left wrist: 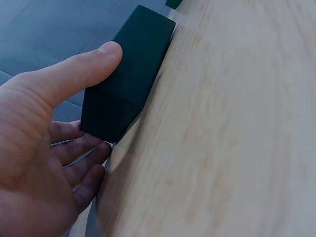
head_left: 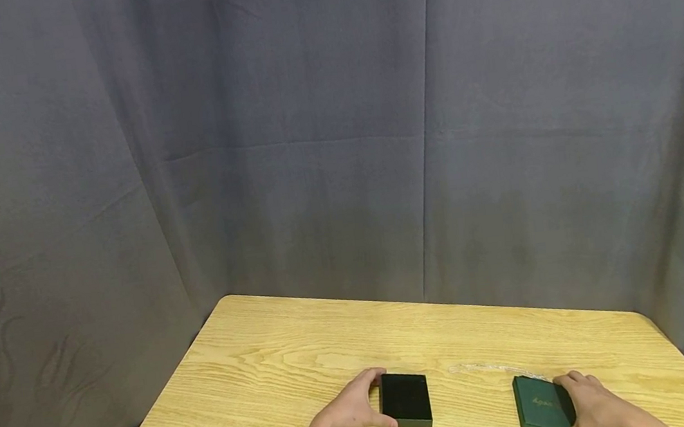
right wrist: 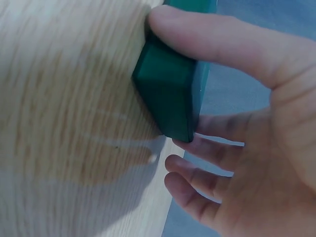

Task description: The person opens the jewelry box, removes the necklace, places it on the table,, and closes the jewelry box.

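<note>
A small dark green box (head_left: 405, 399) with a black top face lies left of the table's middle. My left hand (head_left: 352, 407) holds it from the left, thumb at the near side and fingers at the far side. Further right is a flat green box lid (head_left: 540, 403) with gold lettering on top. Around its right side my right hand (head_left: 592, 407) grips it, the thumb (right wrist: 192, 32) against one side in the right wrist view. A thin, shiny chain-like strand (head_left: 489, 367) lies behind and between the two, its right end reaching the lid's far edge.
The light wood-grain table (head_left: 305, 336) has rounded far corners. Grey curtains (head_left: 309, 140) hang close behind it and along both sides.
</note>
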Tool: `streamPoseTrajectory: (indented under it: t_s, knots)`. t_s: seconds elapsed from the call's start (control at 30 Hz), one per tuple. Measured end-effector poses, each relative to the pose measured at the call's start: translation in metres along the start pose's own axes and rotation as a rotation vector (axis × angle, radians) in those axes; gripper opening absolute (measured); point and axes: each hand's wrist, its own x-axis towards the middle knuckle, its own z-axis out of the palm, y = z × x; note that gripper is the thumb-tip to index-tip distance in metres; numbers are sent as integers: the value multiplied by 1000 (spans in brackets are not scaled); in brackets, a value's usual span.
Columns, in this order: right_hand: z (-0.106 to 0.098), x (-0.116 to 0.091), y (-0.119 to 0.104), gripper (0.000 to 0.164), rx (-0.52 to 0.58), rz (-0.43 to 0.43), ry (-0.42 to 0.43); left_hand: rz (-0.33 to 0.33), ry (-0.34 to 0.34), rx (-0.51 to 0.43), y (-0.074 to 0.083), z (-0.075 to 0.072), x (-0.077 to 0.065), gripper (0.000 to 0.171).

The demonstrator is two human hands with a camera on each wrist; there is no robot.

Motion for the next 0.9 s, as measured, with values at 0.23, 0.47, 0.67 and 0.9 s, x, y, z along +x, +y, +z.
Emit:
streamPoseTrajectory:
  t_s: [0.23,0.47,0.67,0.9]
  knots:
    - [0,-4,-3,93,-18,-36,45,1,-1,-1,0,0,-1,90]
    - [-3,-8,-17,94,-13,-29,62,2,3,5,-1,1,-1,90]
    - [-7,-7,-28,97,10,-6,42,5,0,-3,-2,2,0,90]
    - [-10,-5,-37,93,0,-97,86,12,4,3,-3,1,1,91]
